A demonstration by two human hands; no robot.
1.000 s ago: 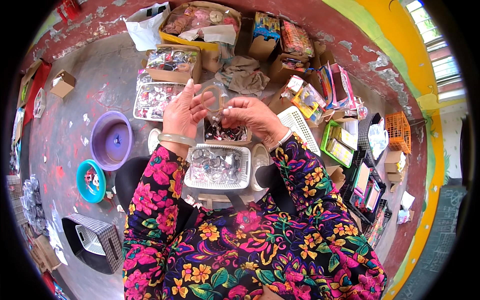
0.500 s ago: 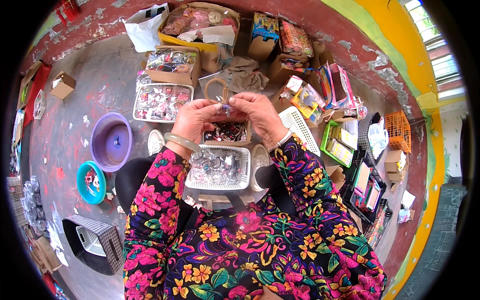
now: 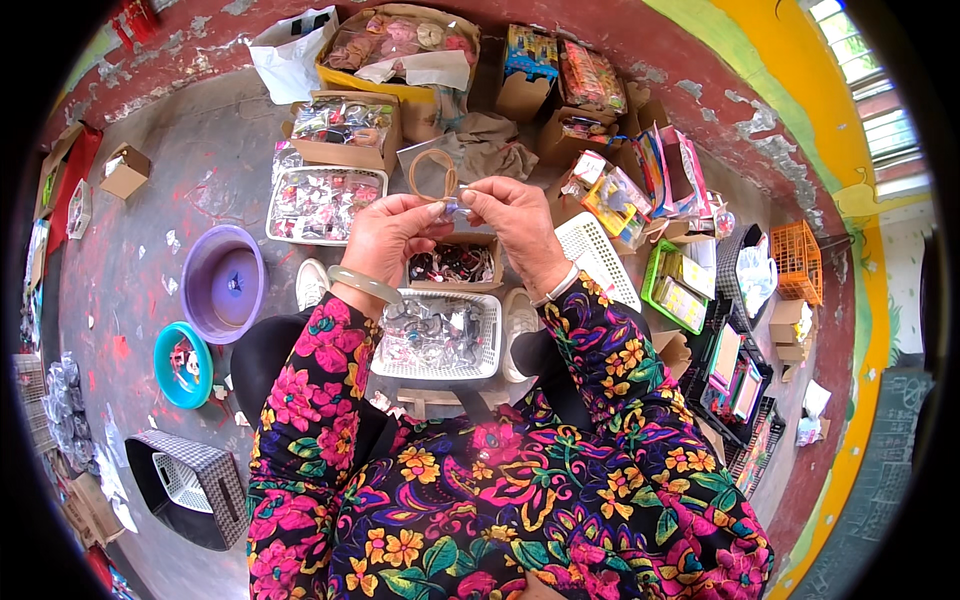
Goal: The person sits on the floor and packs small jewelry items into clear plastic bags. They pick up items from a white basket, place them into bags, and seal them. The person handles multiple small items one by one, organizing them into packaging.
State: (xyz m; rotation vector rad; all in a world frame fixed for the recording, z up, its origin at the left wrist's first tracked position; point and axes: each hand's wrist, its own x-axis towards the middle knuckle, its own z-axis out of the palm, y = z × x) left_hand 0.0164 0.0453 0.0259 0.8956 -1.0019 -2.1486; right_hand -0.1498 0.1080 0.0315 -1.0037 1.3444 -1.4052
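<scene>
Both hands, left hand (image 3: pixel 385 235) and right hand (image 3: pixel 515 225), pinch a small clear packet (image 3: pixel 452 208) together above the white basket (image 3: pixel 435 335), raised close for fingertip work.

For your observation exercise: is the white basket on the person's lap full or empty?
Full: the white basket is heaped to its rim with small clear packets.
</scene>
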